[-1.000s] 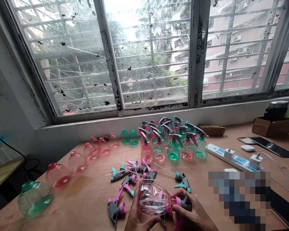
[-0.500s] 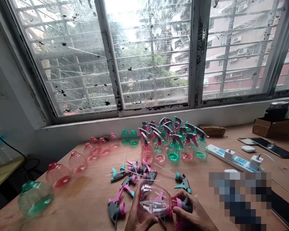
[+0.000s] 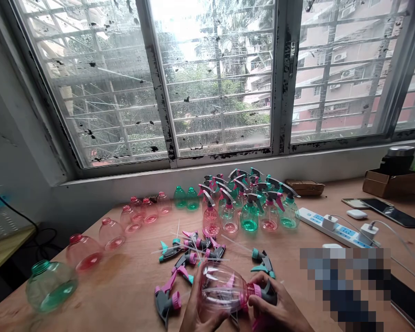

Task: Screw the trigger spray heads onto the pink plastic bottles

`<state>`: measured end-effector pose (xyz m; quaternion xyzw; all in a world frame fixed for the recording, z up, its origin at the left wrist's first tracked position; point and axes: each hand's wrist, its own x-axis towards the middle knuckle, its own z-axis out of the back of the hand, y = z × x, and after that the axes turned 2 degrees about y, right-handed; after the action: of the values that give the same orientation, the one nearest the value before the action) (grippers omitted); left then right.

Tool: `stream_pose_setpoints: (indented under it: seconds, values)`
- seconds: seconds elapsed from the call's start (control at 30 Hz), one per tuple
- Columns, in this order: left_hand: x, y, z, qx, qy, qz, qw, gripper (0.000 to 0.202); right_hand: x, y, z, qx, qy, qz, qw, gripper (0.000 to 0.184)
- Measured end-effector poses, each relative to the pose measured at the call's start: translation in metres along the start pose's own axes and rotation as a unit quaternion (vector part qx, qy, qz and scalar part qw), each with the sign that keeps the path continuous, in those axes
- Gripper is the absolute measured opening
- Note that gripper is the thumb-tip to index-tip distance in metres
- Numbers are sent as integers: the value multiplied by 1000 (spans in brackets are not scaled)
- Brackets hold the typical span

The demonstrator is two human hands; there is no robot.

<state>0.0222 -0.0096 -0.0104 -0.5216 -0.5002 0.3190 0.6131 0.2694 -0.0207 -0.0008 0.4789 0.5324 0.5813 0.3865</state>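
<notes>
A clear pink spray bottle [image 3: 223, 287] lies tilted on its side between my hands, its neck toward the right. My left hand [image 3: 197, 309] is wrapped round the bottle's body near its base. At the neck, my right hand [image 3: 276, 302] grips the spray head [image 3: 264, 291], grey with a pink collar, which sits on the bottle's mouth. Several loose spray heads [image 3: 190, 251] with pink or teal parts and thin tubes lie just beyond. One grey and pink spray head [image 3: 166, 299] rests left of my left hand, and a teal one [image 3: 263, 263] lies beyond my right.
Open pink bottles [image 3: 84, 251] and green bottles [image 3: 51, 286] line the left side and back. Bottles with spray heads [image 3: 251, 216] stand grouped by the window wall. To the right are a power strip [image 3: 337, 228], phones [image 3: 396, 212] and a cardboard box [image 3: 394, 182].
Almost nothing differs. My hands hold the bottle and spray head in nearly the same place, with only a very slight shift of the bottle and fingers.
</notes>
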Motion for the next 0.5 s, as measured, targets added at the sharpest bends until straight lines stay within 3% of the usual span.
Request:
stream_pose_setpoints:
  seconds: [0.2, 0.33, 0.5]
  values:
    - [1, -8, 0, 75, -12, -19, 997, 96, 0, -2, 0, 12, 0, -3, 1000, 44]
    - [2, -4, 0, 33, -19, -11, 999, 109, 1, -4, 1, -26, -9, 11, 1000, 47]
    - [1, 1, -3, 2, -3, -21, 1000, 106, 1, 0, 0, -26, -15, 11, 999, 43]
